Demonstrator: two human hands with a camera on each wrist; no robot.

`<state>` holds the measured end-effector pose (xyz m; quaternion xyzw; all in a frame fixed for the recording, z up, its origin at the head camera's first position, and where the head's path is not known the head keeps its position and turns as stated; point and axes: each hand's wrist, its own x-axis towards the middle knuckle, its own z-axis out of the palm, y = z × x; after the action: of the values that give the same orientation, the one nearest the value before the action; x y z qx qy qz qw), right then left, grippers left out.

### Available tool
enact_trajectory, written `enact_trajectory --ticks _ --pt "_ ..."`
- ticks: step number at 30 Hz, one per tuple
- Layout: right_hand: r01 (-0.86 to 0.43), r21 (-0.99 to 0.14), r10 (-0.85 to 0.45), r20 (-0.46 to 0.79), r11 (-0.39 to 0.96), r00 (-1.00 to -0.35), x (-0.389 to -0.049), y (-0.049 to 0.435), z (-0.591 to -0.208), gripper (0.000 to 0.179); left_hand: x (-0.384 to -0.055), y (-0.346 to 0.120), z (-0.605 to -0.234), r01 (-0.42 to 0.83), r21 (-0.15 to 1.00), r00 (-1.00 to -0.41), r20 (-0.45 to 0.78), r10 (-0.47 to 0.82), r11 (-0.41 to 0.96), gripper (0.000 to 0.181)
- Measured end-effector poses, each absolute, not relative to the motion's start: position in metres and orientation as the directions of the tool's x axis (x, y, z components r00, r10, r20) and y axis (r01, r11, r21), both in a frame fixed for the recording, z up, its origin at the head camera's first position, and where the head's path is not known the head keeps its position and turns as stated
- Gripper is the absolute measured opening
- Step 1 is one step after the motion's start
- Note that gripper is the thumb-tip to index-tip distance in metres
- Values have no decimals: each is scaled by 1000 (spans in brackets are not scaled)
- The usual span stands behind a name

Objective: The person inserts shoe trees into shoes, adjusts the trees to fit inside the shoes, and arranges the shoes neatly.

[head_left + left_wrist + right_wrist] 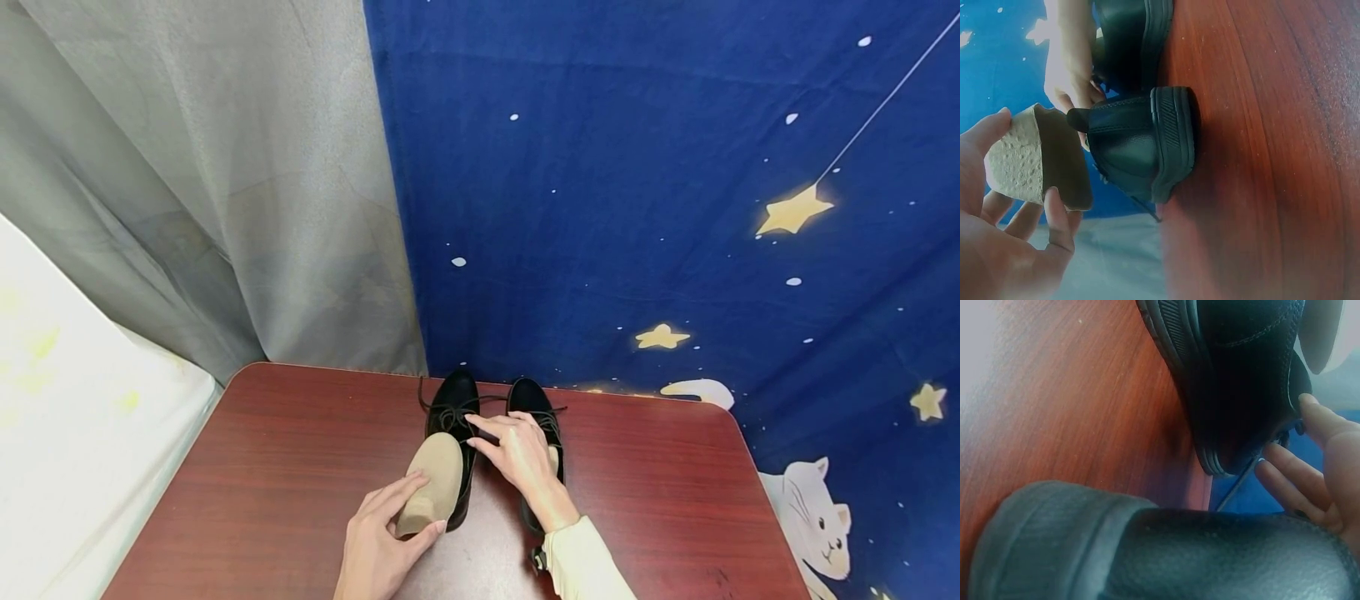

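Note:
My left hand (382, 529) holds a beige moulded-pulp shoe insert (442, 471) between thumb and fingers, tilted over the opening of the left black lace-up shoe (452, 392). In the left wrist view the insert (1016, 156) shows its rough, hollow end, close behind the shoe's heel (1125, 147). My right hand (521, 450) reaches across the right black shoe (528, 396). Its thumb and fingers, fairly straight and apart, touch the left shoe near its laces and opening. A pale piece (553, 460) shows inside the right shoe, partly hidden by my right wrist.
Both shoes stand side by side, toes toward the far edge of the reddish-brown table (645, 467). A grey curtain (300, 208) and a blue star-patterned cloth (600, 208) hang behind it. White fabric (90, 417) lies to the left.

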<state>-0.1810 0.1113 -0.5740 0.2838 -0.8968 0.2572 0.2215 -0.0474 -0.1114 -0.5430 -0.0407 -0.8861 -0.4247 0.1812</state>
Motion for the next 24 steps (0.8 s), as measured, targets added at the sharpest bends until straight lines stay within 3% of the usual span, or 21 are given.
enact_trajectory --ticks 6,24 --pt "-620 -331 -395 541 711 -743 -180 111 -574 38 -45 -110 -542 282 705 -909 414 -54 650 62" --pt "-622 -331 -389 551 710 -738 -180 111 -573 37 -41 -103 -539 231 730 -935 348 -60 643 59"
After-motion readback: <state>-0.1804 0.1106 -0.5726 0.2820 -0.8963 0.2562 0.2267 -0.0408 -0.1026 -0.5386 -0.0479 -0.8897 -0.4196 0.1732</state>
